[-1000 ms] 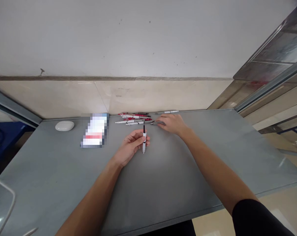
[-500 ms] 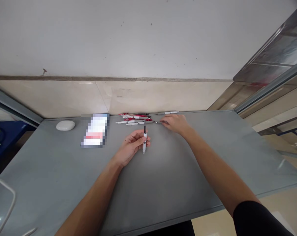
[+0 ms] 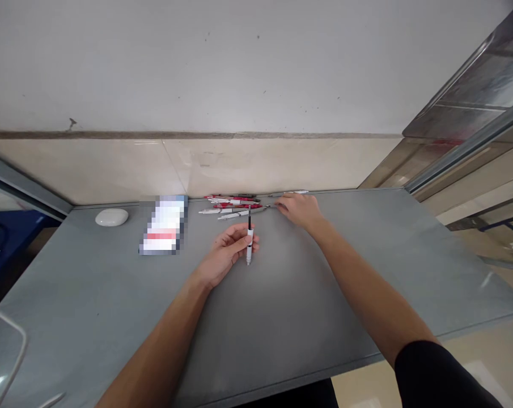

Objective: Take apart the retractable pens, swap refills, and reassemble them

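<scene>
My left hand [image 3: 229, 249] is closed around a pen [image 3: 249, 258] with a white barrel, held nearly upright between thumb and fingers. A slim dark section sticks up from the barrel's top. Beyond it, red and white pens [image 3: 233, 204] lie in a loose heap along the back of the table. My right hand [image 3: 299, 208] rests low by the right end of that heap, its fingers pinched together. A small silvery piece shows at the fingertips, too small to name. Another white pen [image 3: 301, 191] lies by the wall, partly hidden behind that hand.
The grey table [image 3: 307, 317] runs up against a tiled wall [image 3: 282, 161]. Left of the pens lies a phone [image 3: 163, 226] with a blurred-out screen, and beside it a white rounded case [image 3: 111, 217]. A white cable [image 3: 20, 351] curves at the lower left.
My right hand has shifted slightly left and back, partly covering the pen by the wall. The left hand keeps its hold on the upright pen, and the view has moved a little.
</scene>
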The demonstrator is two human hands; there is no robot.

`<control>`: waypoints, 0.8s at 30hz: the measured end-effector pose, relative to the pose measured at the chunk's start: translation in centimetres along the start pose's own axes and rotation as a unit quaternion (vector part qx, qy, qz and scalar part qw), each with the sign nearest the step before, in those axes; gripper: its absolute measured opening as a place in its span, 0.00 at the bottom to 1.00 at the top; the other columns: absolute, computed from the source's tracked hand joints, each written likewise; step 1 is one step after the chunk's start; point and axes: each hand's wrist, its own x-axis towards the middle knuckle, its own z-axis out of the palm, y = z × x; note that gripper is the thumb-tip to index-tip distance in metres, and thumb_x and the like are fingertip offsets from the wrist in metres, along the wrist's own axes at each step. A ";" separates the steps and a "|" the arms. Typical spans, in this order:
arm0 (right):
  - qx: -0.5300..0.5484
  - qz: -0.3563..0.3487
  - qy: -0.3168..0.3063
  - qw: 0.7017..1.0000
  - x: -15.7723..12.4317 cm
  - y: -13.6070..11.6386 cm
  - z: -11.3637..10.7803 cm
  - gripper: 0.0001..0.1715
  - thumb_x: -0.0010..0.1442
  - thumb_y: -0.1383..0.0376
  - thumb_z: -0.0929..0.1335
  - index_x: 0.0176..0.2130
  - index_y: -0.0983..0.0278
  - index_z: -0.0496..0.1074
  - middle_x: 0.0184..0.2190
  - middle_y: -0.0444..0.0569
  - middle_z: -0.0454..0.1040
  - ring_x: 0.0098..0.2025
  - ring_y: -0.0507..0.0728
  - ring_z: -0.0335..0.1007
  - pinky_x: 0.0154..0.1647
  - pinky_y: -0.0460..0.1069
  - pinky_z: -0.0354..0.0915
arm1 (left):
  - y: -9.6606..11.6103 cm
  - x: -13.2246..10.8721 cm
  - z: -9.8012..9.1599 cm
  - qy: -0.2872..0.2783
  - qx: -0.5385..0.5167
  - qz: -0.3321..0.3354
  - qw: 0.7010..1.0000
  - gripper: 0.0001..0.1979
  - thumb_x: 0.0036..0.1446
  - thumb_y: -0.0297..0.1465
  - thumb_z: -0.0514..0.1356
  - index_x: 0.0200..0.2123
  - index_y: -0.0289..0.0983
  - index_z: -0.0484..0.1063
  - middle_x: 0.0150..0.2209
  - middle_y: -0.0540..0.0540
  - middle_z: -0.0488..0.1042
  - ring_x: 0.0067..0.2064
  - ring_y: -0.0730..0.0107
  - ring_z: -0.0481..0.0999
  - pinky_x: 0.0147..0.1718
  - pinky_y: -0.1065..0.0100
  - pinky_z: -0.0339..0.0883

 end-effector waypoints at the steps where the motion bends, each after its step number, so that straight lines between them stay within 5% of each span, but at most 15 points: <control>1: 0.003 -0.002 -0.001 1.000 0.0 -0.1 0.0 0.21 0.66 0.60 0.56 0.49 0.52 0.73 0.49 0.47 0.76 0.46 0.58 0.71 0.34 0.50 0.63 | 0.0 0.0 0.0 0.002 0.000 -0.001 1.000 0.15 0.54 0.35 0.65 0.45 0.40 0.72 0.37 0.47 0.76 0.37 0.68 0.75 0.41 0.64 0.67; 16: 0.101 0.035 0.044 0.993 -0.8 -0.4 -1.6 0.17 0.63 0.56 0.61 0.48 0.51 0.73 0.50 0.44 0.75 0.47 0.58 0.72 0.41 0.53 0.67 | 0.1 -0.1 -0.1 -0.002 0.011 0.006 1.000 0.14 0.55 0.34 0.64 0.45 0.40 0.71 0.37 0.47 0.75 0.38 0.68 0.75 0.41 0.64 0.66; 19: 0.276 0.027 0.063 0.959 -2.0 -1.4 -2.9 0.17 0.61 0.55 0.63 0.47 0.53 0.73 0.46 0.44 0.77 0.44 0.56 0.73 0.43 0.51 0.68 | 0.1 -0.1 0.0 0.001 0.028 0.021 0.999 0.13 0.56 0.34 0.63 0.45 0.40 0.71 0.37 0.47 0.74 0.37 0.69 0.74 0.40 0.65 0.66; 24: 0.525 -0.007 0.021 0.851 -5.3 -4.0 -4.6 0.16 0.60 0.54 0.65 0.45 0.57 0.73 0.48 0.45 0.76 0.49 0.54 0.73 0.46 0.48 0.69 | -0.1 -0.1 0.0 0.013 0.094 0.042 0.995 0.13 0.58 0.36 0.62 0.46 0.41 0.71 0.37 0.48 0.74 0.38 0.68 0.74 0.39 0.66 0.66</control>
